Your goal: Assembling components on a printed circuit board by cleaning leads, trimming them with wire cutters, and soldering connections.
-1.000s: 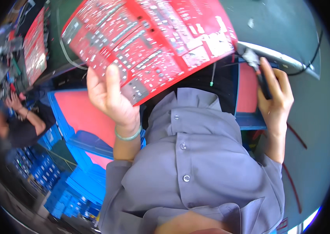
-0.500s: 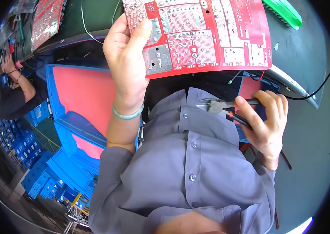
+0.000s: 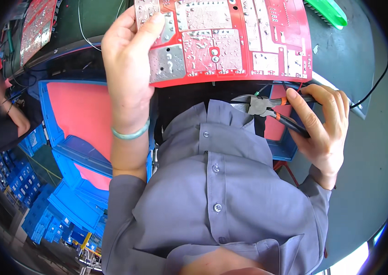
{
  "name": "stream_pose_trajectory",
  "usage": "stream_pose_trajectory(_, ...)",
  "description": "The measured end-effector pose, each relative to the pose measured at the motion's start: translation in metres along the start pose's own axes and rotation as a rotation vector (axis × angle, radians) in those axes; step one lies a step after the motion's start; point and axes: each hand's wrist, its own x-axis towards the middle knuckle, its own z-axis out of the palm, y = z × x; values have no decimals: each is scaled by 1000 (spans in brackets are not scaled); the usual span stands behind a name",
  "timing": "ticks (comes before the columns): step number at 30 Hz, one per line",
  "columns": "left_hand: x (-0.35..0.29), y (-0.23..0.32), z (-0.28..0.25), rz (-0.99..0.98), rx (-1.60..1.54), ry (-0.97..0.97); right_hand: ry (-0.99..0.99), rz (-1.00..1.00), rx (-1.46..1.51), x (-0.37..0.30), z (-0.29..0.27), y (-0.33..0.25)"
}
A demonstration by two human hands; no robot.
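Note:
My left hand [image 3: 132, 55] grips the left edge of a large red circuit board [image 3: 230, 50], thumb on the soldered face. The board's upper part runs out of view. Below its right half, my right hand [image 3: 320, 119] holds a pair of diagonal cutters [image 3: 260, 106] with black and orange handles. Their handles are spread and the jaws point left, apart from the board. Thin black and red wires, one with a small green end [image 3: 257, 93], hang under the board's lower edge close to the cutters.
A green brush [image 3: 327, 13] lies on the dark green bench at upper right. Blue bins [image 3: 49, 114] with pink-red lining stand to the left below the bench. Another red board [image 3: 38, 30] lies at upper left, near a co-worker's arm [image 3: 13, 110]. A black cable [image 3: 377, 87] curves at right.
The board and my left hand have shifted slightly left and up in view. The cutters have moved up nearer the board's lower edge, and their handles are spread wider.

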Motion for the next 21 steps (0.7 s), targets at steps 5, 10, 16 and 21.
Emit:
stream_pose_trajectory(5,22,9,-8,-99,6,-79,-22,-11,64,2,1,-3)
stream_pose_trajectory(10,25,10,-12,-95,24,-94,-22,-15,69,-2,-1,0)
stream_pose_trajectory(16,23,13,-11,-61,97,-66,22,104,-88,-6,-11,8)
stream_pose_trajectory(21,12,24,-20,137,174,87,68,250,-167,-13,-8,16)
